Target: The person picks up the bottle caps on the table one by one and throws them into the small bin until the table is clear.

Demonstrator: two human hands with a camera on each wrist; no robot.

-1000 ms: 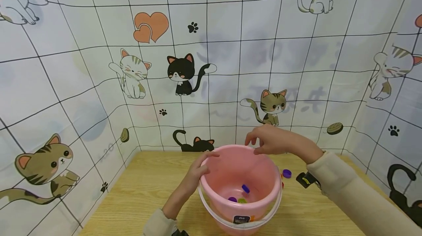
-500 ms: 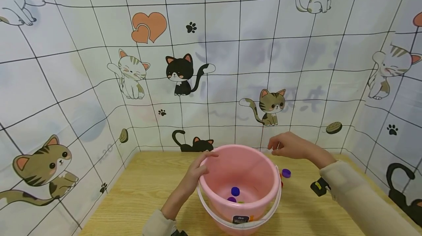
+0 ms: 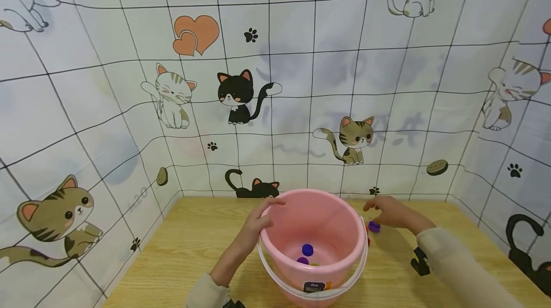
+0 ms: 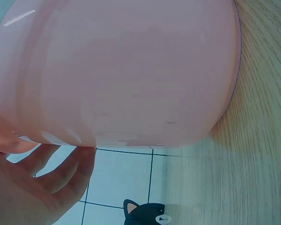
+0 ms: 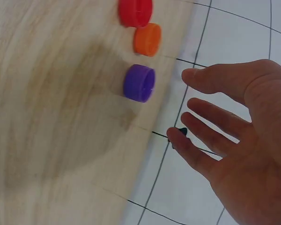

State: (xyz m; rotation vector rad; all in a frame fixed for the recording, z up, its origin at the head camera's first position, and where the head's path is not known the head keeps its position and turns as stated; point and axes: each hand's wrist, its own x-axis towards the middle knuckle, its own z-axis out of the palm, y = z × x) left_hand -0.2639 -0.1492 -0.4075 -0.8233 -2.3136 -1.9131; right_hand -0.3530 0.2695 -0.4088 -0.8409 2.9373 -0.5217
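A pink bucket (image 3: 313, 231) with a white handle stands upright on the wooden table. My left hand (image 3: 254, 224) grips its left rim, and in the left wrist view those fingers (image 4: 77, 176) lie against the outer wall. Inside the bucket are a blue bottle cap (image 3: 307, 250), a purple cap (image 3: 303, 260) and a sliver of green. To the right of the bucket, my right hand (image 3: 396, 212) hovers with loosely bent, empty fingers above a purple bottle cap (image 5: 139, 83). An orange cap (image 5: 147, 40) and a red cap (image 5: 136, 11) lie beside that one.
The light wood table (image 3: 193, 241) meets a white curtain (image 3: 292, 107) with black grid lines and printed cats at the back and sides. The bucket's white handle (image 3: 316, 293) hangs down at the front. In the head view the bucket partly hides the red and orange caps.
My right hand has moved from over the bucket rightward and down to the purple cap. The blue cap has settled on the bucket's bottom. My left hand stays on the rim.
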